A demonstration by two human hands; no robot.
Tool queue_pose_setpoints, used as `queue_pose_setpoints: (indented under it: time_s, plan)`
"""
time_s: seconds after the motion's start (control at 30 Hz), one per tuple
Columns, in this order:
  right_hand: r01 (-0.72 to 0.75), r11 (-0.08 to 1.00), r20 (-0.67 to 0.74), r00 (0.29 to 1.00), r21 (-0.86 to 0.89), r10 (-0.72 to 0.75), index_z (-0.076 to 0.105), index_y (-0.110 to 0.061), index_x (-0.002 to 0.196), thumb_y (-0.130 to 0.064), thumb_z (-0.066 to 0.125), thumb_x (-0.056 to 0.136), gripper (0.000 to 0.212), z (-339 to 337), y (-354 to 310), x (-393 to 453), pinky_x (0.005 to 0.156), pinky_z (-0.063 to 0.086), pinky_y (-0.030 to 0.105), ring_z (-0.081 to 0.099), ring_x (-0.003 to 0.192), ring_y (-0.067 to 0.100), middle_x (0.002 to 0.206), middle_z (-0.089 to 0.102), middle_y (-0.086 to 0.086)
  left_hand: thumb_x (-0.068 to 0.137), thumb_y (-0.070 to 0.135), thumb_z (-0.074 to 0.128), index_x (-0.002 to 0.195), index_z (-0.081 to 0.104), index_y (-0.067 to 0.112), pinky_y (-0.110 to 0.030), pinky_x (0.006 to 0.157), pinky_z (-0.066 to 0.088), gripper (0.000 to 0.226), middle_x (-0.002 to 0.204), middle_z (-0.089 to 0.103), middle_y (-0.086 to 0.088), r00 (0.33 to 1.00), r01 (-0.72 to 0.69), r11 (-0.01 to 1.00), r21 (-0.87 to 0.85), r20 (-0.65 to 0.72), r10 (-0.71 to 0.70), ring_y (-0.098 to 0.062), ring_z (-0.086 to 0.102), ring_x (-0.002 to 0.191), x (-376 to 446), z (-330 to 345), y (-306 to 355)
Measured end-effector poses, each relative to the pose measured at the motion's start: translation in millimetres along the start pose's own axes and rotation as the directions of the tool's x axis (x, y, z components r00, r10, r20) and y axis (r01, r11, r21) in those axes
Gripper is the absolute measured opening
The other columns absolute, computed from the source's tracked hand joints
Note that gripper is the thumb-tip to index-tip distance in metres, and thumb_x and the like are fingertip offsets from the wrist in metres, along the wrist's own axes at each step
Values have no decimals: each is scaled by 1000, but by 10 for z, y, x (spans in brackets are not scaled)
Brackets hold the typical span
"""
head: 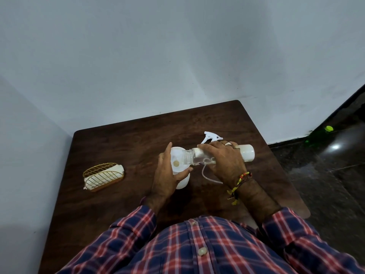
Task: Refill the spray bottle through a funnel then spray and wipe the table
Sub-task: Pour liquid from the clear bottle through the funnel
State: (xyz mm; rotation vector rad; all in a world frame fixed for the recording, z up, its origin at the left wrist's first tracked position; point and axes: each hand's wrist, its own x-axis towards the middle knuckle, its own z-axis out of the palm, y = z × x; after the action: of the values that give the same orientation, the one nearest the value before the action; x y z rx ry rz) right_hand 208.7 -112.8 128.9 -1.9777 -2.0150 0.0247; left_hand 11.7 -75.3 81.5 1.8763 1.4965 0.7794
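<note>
The right hand (223, 161) grips a clear bottle (199, 158) tipped sideways, mouth over a white funnel (176, 155). The left hand (167, 175) wraps around the white spray bottle (182, 182) standing mid-surface (118, 204) beneath it; the spray head (212, 137) lies just behind

Single head-worn wide-angle view, looking forward and steeply down over the person's chest. Near: both hands at frame centre above the table (118, 147). Far: wall (177, 56) corner, floor (335, 165) at right.
</note>
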Motion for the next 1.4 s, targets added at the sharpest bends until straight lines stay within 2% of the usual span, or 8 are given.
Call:
queue_pose_setpoints:
  time_s: [0.1, 0.27, 0.57, 0.63, 0.8, 0.9, 1.07, 1.4]
  plan:
    - [8, 1000, -32, 999, -7, -8, 64, -34, 120, -29, 84, 68, 56, 6, 0, -5, 93, 45, 48, 68, 93, 26, 103, 72, -4, 69, 51, 80, 150, 24, 26, -20, 92, 35, 102, 144, 41, -4, 1000, -5, 1000, -1, -4, 5, -1, 35, 117, -6, -8, -6]
    - [13, 1000, -51, 999, -8, -13, 64, -34, 119, -27, 84, 67, 56, 5, -7, -13, 93, 45, 48, 68, 93, 25, 102, 72, -4, 69, 46, 82, 147, 30, 25, -8, 87, 30, 96, 142, 41, -1, 1000, -5, 1000, -24, 3, 5, 0, 35, 116, -17, -16, -16]
    - [17, 1000, -48, 999, -8, -18, 65, -33, 120, -21, 84, 66, 58, 19, 8, -6, 90, 48, 48, 67, 94, 27, 103, 72, -3, 68, 48, 81, 146, 30, 26, -11, 90, 32, 96, 142, 41, 0, 1000, 10, 999, -41, 8, -10, 1, 35, 117, -19, -26, 8]
    - [17, 1000, -44, 999, -11, -17, 65, -33, 120, -20, 84, 66, 59, 17, 9, -6, 91, 47, 49, 67, 95, 27, 105, 72, -3, 69, 49, 81, 146, 30, 25, -7, 88, 30, 95, 142, 41, 0, 1000, 4, 1000, -26, 2, -4, 1, 35, 117, -18, -24, 14]
    - [14, 1000, -51, 999, -6, -14, 65, -33, 119, -22, 85, 66, 57, 11, 11, -7, 91, 46, 49, 67, 94, 28, 103, 72, -3, 69, 49, 81, 146, 30, 25, -19, 92, 36, 96, 142, 41, -1, 1000, 6, 1000, -15, -1, -6, -1, 35, 116, -14, -22, 17]
    - [17, 1000, -52, 999, 1, -17, 65, -32, 119, -23, 86, 66, 57, 11, 8, -6, 92, 47, 50, 68, 95, 28, 103, 72, -1, 68, 47, 82, 146, 30, 26, -15, 91, 33, 96, 140, 42, -1, 1000, 6, 1000, -24, 6, -6, 0, 35, 115, -14, -22, 21]
    - [18, 1000, -39, 999, 4, -18, 65, -31, 120, -24, 88, 66, 59, -2, -3, 2, 95, 46, 51, 68, 96, 28, 104, 73, 0, 69, 41, 84, 146, 31, 24, -20, 91, 35, 95, 140, 42, -3, 1000, 13, 999, -37, 3, -13, -2, 35, 117, -12, -24, 32]
    - [14, 1000, -24, 1000, -10, -14, 64, -32, 121, -22, 88, 62, 64, -24, -5, 3, 97, 45, 52, 67, 97, 27, 105, 72, -1, 68, 42, 84, 146, 30, 25, -23, 92, 36, 96, 143, 40, -4, 1000, 18, 999, -28, 5, -18, -4, 36, 118, 1, -20, 47]
